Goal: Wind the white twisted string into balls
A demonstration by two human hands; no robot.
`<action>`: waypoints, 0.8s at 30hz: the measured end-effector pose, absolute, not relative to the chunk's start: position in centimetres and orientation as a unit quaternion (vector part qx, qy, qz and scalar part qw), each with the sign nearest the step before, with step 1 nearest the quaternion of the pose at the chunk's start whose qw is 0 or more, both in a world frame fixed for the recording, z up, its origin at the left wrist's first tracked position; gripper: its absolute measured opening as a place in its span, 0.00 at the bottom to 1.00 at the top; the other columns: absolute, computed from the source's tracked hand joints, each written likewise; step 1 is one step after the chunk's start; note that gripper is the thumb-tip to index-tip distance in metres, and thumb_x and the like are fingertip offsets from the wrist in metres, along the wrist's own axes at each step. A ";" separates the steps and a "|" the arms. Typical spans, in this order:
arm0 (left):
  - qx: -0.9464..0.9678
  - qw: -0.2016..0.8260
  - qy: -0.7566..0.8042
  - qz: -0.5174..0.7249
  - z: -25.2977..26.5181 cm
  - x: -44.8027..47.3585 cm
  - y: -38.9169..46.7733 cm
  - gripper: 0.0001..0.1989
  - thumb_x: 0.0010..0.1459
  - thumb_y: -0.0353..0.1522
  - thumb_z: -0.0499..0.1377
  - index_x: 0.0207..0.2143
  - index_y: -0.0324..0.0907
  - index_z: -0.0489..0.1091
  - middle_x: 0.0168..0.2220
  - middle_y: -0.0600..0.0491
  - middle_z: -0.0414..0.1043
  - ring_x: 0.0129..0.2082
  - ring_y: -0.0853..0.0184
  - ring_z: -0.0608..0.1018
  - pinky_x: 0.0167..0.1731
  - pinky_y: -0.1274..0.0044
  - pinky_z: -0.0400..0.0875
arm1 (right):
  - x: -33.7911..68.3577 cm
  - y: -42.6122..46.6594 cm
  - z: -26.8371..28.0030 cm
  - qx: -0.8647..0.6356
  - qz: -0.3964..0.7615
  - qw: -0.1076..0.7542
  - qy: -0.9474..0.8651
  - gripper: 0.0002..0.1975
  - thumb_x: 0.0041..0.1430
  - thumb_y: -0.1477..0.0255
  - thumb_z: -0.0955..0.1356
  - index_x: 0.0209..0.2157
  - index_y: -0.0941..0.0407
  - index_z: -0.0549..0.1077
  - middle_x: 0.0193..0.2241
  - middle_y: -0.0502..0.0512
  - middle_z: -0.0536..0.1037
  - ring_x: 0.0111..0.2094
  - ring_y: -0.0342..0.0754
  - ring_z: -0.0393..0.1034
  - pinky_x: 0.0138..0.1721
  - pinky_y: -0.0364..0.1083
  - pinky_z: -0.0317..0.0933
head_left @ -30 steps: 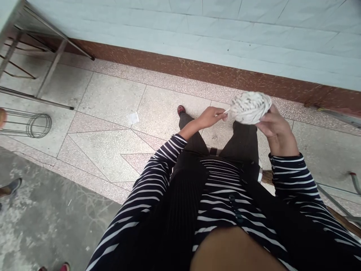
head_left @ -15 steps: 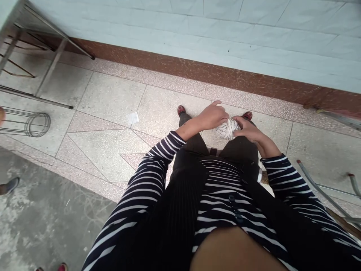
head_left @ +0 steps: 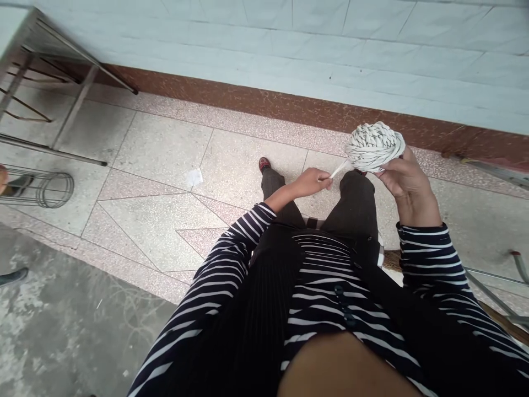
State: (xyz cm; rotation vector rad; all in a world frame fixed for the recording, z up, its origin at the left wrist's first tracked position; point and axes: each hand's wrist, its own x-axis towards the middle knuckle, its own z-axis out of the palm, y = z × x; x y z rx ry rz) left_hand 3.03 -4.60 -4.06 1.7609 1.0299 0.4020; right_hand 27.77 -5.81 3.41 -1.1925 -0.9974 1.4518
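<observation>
The right hand (head_left: 407, 179) grips the cord ball (head_left: 374, 146) above the floor, fingers clamped under it. The left hand (head_left: 314, 181) pinches the loose strand (head_left: 339, 169). A slack pinch could let wraps slip off; a weak grip could drop the ball.

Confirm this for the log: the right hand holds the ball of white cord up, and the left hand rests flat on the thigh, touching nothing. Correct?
Not quite. The right hand does hold the ball of white cord up, but the left hand is not resting on the thigh: it pinches the loose end of cord running off the ball, as the head view shows.
</observation>
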 end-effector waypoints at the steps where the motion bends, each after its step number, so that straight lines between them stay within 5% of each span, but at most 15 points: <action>1: 0.725 0.511 0.434 0.160 -4.2 3.2 -5.0 0.16 0.69 0.33 0.58 0.31 0.40 0.81 0.30 0.55 0.80 0.31 0.70 0.77 0.38 0.77 0.66 | 27.8 -5.5 3.3 -0.491 0.590 0.495 -0.408 0.36 0.31 0.70 0.79 0.48 0.48 0.72 0.64 0.62 0.75 0.66 0.67 0.68 0.62 0.65 0.72; 7: 0.739 0.498 0.440 0.105 -3.7 2.3 -6.6 0.15 0.67 0.32 0.58 0.28 0.39 0.79 0.27 0.55 0.77 0.29 0.70 0.74 0.35 0.76 0.61 | 29.1 -3.6 0.4 -0.567 0.457 0.509 -0.460 0.41 0.35 0.65 0.78 0.55 0.52 0.68 0.58 0.63 0.74 0.59 0.62 0.70 0.67 0.64 0.67; 11: 0.794 0.468 0.379 0.082 -1.8 1.7 -7.1 0.17 0.69 0.34 0.57 0.27 0.39 0.77 0.27 0.54 0.76 0.28 0.70 0.73 0.35 0.75 0.61 | 29.2 -3.7 -3.8 -0.677 0.307 0.366 -0.559 0.46 0.29 0.66 0.79 0.56 0.55 0.70 0.54 0.62 0.72 0.60 0.67 0.67 0.70 0.71 0.60; 17: 0.858 0.328 0.381 0.109 -1.0 0.6 -5.5 0.18 0.72 0.35 0.57 0.29 0.41 0.76 0.30 0.51 0.77 0.35 0.64 0.76 0.54 0.69 0.70 | 26.8 -7.8 -7.7 -0.635 0.551 0.219 -0.495 0.46 0.28 0.64 0.79 0.56 0.55 0.74 0.49 0.58 0.76 0.58 0.68 0.71 0.71 0.67 0.59; 20: 0.871 0.313 0.360 0.112 -2.2 0.2 -4.4 0.15 0.73 0.34 0.58 0.32 0.41 0.78 0.34 0.50 0.81 0.39 0.63 0.79 0.71 0.61 0.62 | 26.2 -9.3 -7.3 -0.577 0.623 0.197 -0.490 0.42 0.30 0.67 0.79 0.54 0.53 0.77 0.48 0.55 0.80 0.55 0.63 0.74 0.68 0.61 0.64; 24: 0.847 0.344 0.382 0.138 -4.5 0.2 -3.7 0.13 0.74 0.35 0.58 0.37 0.42 0.81 0.41 0.47 0.84 0.46 0.60 0.81 0.70 0.61 0.63 | 26.5 -10.2 -6.2 -0.495 0.719 0.207 -0.442 0.38 0.30 0.70 0.78 0.51 0.53 0.81 0.48 0.54 0.84 0.54 0.60 0.77 0.62 0.55 0.71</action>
